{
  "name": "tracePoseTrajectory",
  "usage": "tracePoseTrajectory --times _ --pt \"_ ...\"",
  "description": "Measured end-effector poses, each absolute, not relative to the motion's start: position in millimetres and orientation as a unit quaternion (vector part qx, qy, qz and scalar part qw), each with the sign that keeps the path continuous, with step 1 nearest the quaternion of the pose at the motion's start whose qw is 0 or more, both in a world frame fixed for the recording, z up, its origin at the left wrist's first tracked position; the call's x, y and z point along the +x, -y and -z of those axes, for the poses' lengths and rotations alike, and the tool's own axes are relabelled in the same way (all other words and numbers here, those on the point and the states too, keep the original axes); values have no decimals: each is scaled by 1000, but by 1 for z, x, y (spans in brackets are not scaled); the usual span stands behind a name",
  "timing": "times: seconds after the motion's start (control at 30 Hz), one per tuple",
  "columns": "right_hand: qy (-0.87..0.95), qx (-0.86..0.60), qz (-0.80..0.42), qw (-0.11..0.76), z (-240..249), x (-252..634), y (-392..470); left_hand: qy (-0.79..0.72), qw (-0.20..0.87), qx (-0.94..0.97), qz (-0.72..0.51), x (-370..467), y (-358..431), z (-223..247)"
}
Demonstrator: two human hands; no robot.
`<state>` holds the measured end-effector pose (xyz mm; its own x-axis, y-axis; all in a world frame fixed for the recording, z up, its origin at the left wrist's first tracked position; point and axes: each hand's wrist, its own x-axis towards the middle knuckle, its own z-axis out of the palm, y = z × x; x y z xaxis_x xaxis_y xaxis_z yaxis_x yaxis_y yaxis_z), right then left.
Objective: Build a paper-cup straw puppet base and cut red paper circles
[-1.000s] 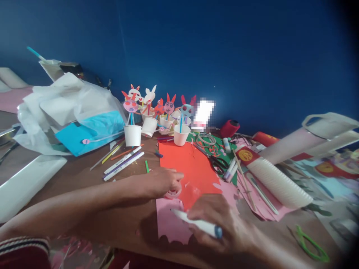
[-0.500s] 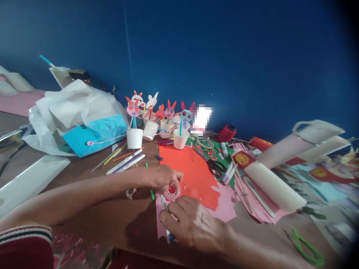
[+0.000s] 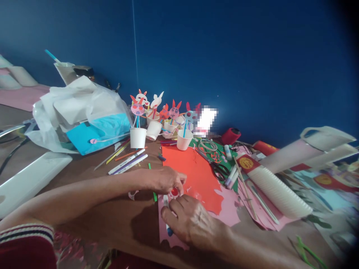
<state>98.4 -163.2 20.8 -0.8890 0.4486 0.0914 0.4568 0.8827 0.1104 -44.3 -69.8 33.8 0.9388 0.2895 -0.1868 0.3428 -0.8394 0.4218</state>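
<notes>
My left hand (image 3: pixel 169 180) is closed, its fingertips pinching a small pink ring (image 3: pixel 174 192) with red showing in its middle. Most of that ring is now hidden by my hands. Just in front, my right hand (image 3: pixel 192 220) has curled fingers around a white marker (image 3: pixel 166 201) with a blue end; the fingers cover its middle. Both hands work low over a pink paper sheet (image 3: pixel 165 235) with a ragged cut edge. An orange-red sheet (image 3: pixel 193 168) lies beyond them, partly on the pink one.
White paper cups (image 3: pixel 138 138) with paper animal faces on straws stand behind. Markers (image 3: pixel 127 162) and a plastic bag (image 3: pixel 84 101) lie left. Black-handled scissors (image 3: pixel 219 171), stacked white cups (image 3: pixel 280 190) and green-handled scissors (image 3: pixel 305 248) are on the right.
The whole view has shifted slightly to the right. My right hand has come closer to my left fingers and now covers more of the pink ring.
</notes>
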Motion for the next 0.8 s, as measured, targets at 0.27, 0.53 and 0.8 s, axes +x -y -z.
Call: tracePoseTrajectory --times 0.27,0.53,0.8 --pt "970 -235 46 28 -19 100 168 -153 209 965 48 -48 70 -31" --pt "967 -246 30 51 -12 112 179 -146 197 969 35 -47 70 -27" --pt "966 -250 9 68 -5 128 182 -132 204 970 12 -48 68 -19"
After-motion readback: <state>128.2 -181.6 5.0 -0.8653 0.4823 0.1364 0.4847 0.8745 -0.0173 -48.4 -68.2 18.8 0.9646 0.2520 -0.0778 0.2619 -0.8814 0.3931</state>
